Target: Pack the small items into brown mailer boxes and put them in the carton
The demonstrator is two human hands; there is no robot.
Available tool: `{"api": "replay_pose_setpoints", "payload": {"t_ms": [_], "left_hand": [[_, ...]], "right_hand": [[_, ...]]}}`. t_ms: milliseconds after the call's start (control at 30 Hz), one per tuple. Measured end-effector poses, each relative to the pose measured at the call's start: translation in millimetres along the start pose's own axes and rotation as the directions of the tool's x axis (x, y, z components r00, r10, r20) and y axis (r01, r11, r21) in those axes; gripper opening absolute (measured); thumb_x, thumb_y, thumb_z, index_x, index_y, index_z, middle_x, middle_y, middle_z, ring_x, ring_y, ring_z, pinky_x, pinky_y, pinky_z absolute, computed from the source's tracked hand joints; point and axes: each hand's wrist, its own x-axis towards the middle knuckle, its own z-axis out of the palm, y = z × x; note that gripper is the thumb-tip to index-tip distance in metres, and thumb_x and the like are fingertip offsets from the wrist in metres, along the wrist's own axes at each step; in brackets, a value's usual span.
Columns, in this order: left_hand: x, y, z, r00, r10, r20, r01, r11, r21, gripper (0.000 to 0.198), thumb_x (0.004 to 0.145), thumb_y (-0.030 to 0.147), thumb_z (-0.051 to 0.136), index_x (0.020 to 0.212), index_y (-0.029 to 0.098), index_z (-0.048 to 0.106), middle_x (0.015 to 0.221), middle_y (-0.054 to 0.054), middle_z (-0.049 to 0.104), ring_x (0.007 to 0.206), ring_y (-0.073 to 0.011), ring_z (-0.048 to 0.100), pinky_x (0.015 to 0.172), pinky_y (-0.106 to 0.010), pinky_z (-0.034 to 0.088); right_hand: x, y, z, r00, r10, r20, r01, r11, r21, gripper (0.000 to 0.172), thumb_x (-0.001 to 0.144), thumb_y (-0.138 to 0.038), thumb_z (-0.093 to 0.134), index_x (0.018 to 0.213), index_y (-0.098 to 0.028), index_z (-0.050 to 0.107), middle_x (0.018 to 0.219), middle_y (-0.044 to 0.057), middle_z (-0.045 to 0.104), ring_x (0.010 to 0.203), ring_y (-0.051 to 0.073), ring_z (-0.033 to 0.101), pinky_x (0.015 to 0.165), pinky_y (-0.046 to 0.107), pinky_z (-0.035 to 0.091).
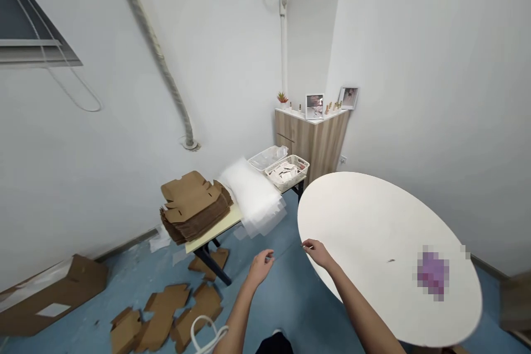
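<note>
My left hand [261, 266] is raised over the blue floor, its fingers curled together; whatever it might hold is too small to make out. Over the left edge of the white oval table [357, 215], my right hand [316, 251] pinches something small and dark at its fingertips. The two hands are apart. Beyond them, a narrow pale table [215, 230] bears a stack of flat brown cardboard boxes [193, 199], a pile of translucent white sheets [251, 193] and a white basket of small packets [288, 170].
Flattened cardboard pieces [161, 315] lie on the floor at the lower left, near a large carton [53, 298]. A wooden cabinet [313, 141] stands in the corner. A pixelated purple patch [432, 272] and a small dark mark [390, 260] show on the oval table.
</note>
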Motion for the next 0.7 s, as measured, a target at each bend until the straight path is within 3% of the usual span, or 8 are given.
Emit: {"api": "replay_pose_setpoints", "payload": {"t_ms": [133, 267, 400, 500, 700], "left_hand": [[50, -19, -45.9, 1.0, 0.019, 0.01, -0.019, 1.0, 0.002, 0.032, 0.079, 0.03, 0.054, 0.106, 0.02, 0.067, 0.105, -0.008, 0.071, 0.091, -0.0218, 0.066, 0.088, -0.036, 0.052], [115, -22, -74.4, 0.995, 0.09, -0.034, -0.089, 0.996, 0.022, 0.033, 0.081, 0.029, 0.052, 0.109, 0.021, 0.066, 0.11, -0.008, 0.069, 0.098, -0.0219, 0.065, 0.093, -0.037, 0.05], [189, -25, -90.4, 0.977, 0.174, -0.123, -0.167, 0.984, 0.066, 0.038, 0.083, 0.03, 0.051, 0.118, 0.022, 0.062, 0.127, -0.008, 0.062, 0.12, -0.0222, 0.056, 0.106, -0.039, 0.041], [248, -27, -98.1, 0.973, 0.147, -0.178, -0.131, 0.987, 0.097, 0.048, 0.085, 0.035, 0.051, 0.13, 0.021, 0.055, 0.144, -0.009, 0.049, 0.136, -0.0238, 0.042, 0.114, -0.042, 0.03], [364, -21, -116.2, 0.986, 0.084, -0.147, -0.051, 0.976, 0.212, 0.061, 0.085, 0.037, 0.054, 0.143, 0.021, 0.042, 0.159, -0.011, 0.023, 0.148, -0.0307, 0.013, 0.117, -0.051, 0.018]], "right_hand": [[65, -33, 20, 1.0, 0.011, 0.016, -0.009, 0.997, -0.081, 0.027, 0.079, -0.026, 0.054, 0.098, -0.019, 0.073, 0.104, 0.009, 0.073, 0.097, 0.023, 0.067, 0.086, 0.033, 0.049], [134, -57, 22, 1.0, -0.001, -0.003, 0.001, 0.994, -0.113, 0.025, 0.08, -0.028, 0.057, 0.099, -0.021, 0.073, 0.105, 0.007, 0.073, 0.096, 0.024, 0.067, 0.082, 0.032, 0.05], [218, -79, 12, 0.998, -0.052, -0.029, 0.046, 0.982, -0.184, 0.026, 0.081, -0.026, 0.056, 0.101, -0.02, 0.072, 0.103, 0.008, 0.073, 0.095, 0.024, 0.067, 0.08, 0.031, 0.049], [289, -93, 2, 0.995, -0.085, -0.048, 0.07, 0.967, -0.245, 0.027, 0.082, -0.025, 0.056, 0.103, -0.019, 0.07, 0.104, 0.009, 0.073, 0.096, 0.024, 0.066, 0.082, 0.03, 0.048], [433, -119, -11, 0.989, -0.127, -0.077, 0.095, 0.938, -0.333, 0.035, 0.083, -0.026, 0.054, 0.115, -0.016, 0.065, 0.117, 0.011, 0.068, 0.105, 0.024, 0.063, 0.09, 0.032, 0.046]]}}
